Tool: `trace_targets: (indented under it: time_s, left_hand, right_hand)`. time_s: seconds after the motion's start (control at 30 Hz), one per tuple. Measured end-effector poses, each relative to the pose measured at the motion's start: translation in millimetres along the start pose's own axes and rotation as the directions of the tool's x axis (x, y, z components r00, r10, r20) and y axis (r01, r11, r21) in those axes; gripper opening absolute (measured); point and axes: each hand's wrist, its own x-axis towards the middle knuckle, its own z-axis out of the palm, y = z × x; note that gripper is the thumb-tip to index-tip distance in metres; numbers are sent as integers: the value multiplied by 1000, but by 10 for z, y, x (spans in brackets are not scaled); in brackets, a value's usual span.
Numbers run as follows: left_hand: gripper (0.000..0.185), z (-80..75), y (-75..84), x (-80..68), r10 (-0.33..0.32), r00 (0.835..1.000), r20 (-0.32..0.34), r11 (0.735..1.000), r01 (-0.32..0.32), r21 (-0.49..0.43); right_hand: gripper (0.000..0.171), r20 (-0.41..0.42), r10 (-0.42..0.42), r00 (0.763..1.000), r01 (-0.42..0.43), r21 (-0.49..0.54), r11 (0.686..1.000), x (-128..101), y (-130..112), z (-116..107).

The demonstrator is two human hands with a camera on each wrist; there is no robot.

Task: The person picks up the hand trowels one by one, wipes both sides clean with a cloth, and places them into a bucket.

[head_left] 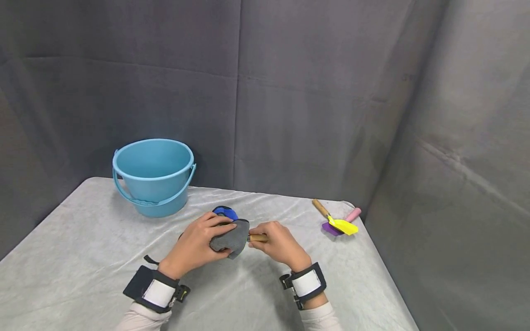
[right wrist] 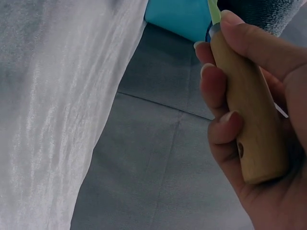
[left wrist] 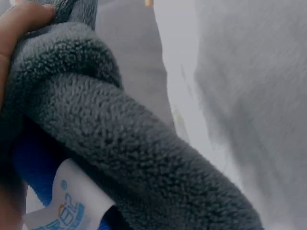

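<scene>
My left hand (head_left: 198, 246) grips a grey fleece cloth (head_left: 231, 237) wrapped over the head of a small tool, near the middle of the table. A blue part (head_left: 225, 212) of the tool shows above the cloth. In the left wrist view the grey fleece cloth (left wrist: 120, 129) fills the frame, with blue (left wrist: 33, 167) and a white label (left wrist: 67, 201) beneath it. My right hand (head_left: 278, 243) holds the tool's wooden handle (head_left: 258, 237). The right wrist view shows fingers (right wrist: 218, 86) curled round the wooden handle (right wrist: 249, 115).
A light blue bucket (head_left: 153, 176) stands at the back left of the white-covered table (head_left: 83, 257). At the back right lie a yellow trowel with wooden handle (head_left: 336, 219) and a purple tool with pink handle (head_left: 343, 221). Grey fabric walls surround the table.
</scene>
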Motion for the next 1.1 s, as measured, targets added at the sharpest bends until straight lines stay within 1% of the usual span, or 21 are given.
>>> trace_targets:
  time_s: [0.23, 0.37, 0.53, 0.73, 0.93, 1.1]
  left_hand:
    - [63, 198, 85, -20, 39, 998, 44, 999, -40, 13]
    - [66, 233, 106, -18, 29, 999, 40, 999, -31, 32]
    - [62, 208, 134, -3, 21, 998, 54, 998, -24, 50]
    - [58, 152, 169, 25, 7, 997, 74, 1000, -9, 22]
    - [57, 120, 165, 27, -12, 994, 109, 1000, 11, 14]
    - [57, 100, 143, 23, -32, 990, 135, 999, 31, 9]
  right_hand:
    - [11, -20, -38, 999, 37, -63, 997, 4, 0, 9]
    - [12, -35, -45, 998, 42, -95, 995, 12, 4, 13]
    - [14, -37, -50, 998, 47, -95, 994, 15, 14, 8]
    - [16, -40, -32, 999, 30, -56, 998, 13, 25, 4]
    - [22, -37, -13, 999, 11, -38, 999, 11, 32, 7]
    - [21, -39, 11, 999, -13, -40, 999, 5, 23, -6]
